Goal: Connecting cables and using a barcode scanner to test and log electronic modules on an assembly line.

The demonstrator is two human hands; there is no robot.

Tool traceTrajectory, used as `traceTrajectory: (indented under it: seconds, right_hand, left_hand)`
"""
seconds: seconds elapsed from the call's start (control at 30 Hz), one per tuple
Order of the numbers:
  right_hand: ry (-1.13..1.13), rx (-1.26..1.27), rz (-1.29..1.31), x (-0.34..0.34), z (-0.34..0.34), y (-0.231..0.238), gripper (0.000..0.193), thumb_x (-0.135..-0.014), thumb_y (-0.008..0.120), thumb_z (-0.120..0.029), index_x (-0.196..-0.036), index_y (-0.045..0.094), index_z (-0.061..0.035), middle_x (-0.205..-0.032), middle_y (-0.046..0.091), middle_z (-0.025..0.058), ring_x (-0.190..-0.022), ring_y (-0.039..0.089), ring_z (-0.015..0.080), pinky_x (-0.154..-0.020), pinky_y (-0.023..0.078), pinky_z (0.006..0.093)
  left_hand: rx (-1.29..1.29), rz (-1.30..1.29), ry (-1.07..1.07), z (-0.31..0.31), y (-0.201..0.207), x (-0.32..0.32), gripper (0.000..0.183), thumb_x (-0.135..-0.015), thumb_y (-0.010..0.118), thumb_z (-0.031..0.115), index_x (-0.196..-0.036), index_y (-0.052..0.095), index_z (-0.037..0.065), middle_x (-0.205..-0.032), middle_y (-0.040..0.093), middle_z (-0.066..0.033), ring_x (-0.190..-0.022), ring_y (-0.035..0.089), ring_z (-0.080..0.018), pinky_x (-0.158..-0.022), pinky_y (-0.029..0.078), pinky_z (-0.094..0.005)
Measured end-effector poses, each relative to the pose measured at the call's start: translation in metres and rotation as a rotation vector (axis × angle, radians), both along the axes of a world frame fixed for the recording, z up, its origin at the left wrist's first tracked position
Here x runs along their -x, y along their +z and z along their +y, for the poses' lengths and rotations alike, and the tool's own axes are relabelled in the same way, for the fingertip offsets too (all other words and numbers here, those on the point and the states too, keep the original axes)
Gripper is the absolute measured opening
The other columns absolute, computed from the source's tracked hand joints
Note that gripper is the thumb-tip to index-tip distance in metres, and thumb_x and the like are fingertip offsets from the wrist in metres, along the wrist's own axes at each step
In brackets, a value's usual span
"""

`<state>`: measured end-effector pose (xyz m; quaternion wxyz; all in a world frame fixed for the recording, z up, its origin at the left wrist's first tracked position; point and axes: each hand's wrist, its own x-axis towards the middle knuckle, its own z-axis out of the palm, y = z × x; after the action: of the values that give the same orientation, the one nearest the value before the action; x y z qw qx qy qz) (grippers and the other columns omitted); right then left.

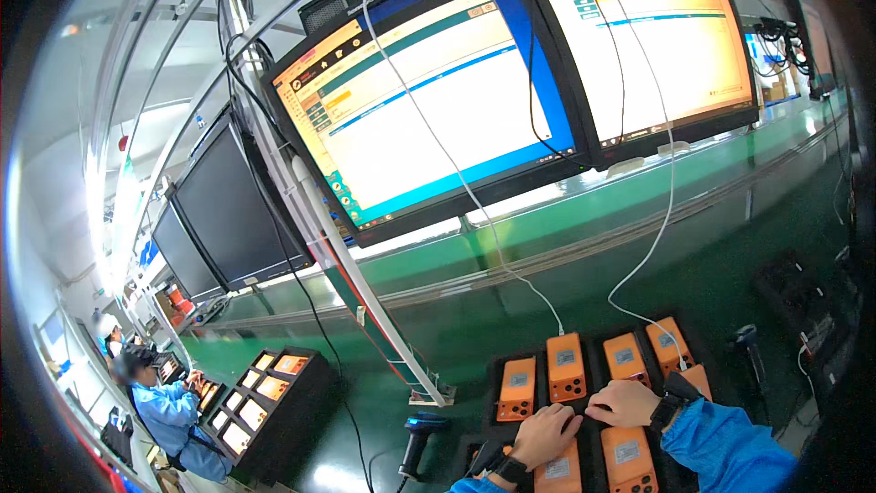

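On black tray (500,365), orange devices (566,367) upright, lengthwise away

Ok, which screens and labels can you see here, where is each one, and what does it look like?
Left lit monitor: above the green bench, tilted, white and orange window with blue border.
Right lit monitor: beside it, same colours.
Two dark monitors: further left, black and blank.
Orange devices: in a black tray by both hands, each with a small grey label.
Tray of orange panels: lower left.
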<state>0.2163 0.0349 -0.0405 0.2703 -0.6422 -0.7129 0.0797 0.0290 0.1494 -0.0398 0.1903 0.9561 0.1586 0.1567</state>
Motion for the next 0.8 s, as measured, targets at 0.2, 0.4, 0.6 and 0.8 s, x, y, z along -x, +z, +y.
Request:
traceTrajectory:
  seconds: [0.2, 0.4, 0.6, 0.8]
  right_hand:
    - [-0.004, 0.014, 0.014, 0.0015, 0.0017, 0.0026, 0.033, -0.092, 0.055, -0.037, -0.088, 0.068, -0.0074, -0.079, 0.067, 0.0163, -0.079, 0.062, 0.0368, -0.072, 0.049, 0.0480]
    - [0.006, 0.011, 0.008, -0.0038, 0.0033, -0.0039, 0.033, -0.093, 0.054, -0.038, -0.089, 0.068, -0.0077, -0.080, 0.066, 0.0161, -0.081, 0.062, 0.0370, -0.073, 0.050, 0.0480]
    - [-0.015, 0.006, 0.022, 0.0002, 0.0026, 0.0002, 0.032, -0.093, 0.054, -0.037, -0.089, 0.067, -0.0078, -0.080, 0.066, 0.0155, -0.081, 0.062, 0.0368, -0.074, 0.049, 0.0477]
    - [-0.009, 0.020, 0.015, -0.0004, 0.0029, 0.0000, 0.033, -0.093, 0.054, -0.037, -0.090, 0.067, -0.0071, -0.080, 0.066, 0.0156, -0.082, 0.062, 0.0360, -0.074, 0.049, 0.0468]
  left_hand:
    - [-0.002, -0.004, 0.018, 0.0024, 0.0035, 0.0011, 0.029, -0.094, 0.055, 0.032, -0.095, 0.063, 0.004, -0.091, 0.063, -0.0136, -0.089, 0.063, -0.0326, -0.074, 0.051, -0.0409]
    - [-0.011, -0.046, 0.011, 0.0029, 0.0003, -0.0012, 0.027, -0.093, 0.057, 0.031, -0.092, 0.063, 0.005, -0.088, 0.063, -0.0131, -0.087, 0.062, -0.0329, -0.072, 0.051, -0.0416]
    - [-0.007, -0.063, 0.012, 0.0009, 0.0027, 0.0013, 0.027, -0.093, 0.057, 0.032, -0.091, 0.063, 0.005, -0.090, 0.062, -0.0123, -0.086, 0.062, -0.0324, -0.072, 0.051, -0.0413]
    - [0.020, -0.015, 0.014, 0.0011, 0.0038, 0.0016, 0.028, -0.093, 0.057, 0.032, -0.093, 0.063, 0.005, -0.090, 0.062, -0.0117, -0.087, 0.062, -0.0312, -0.073, 0.051, -0.0411]
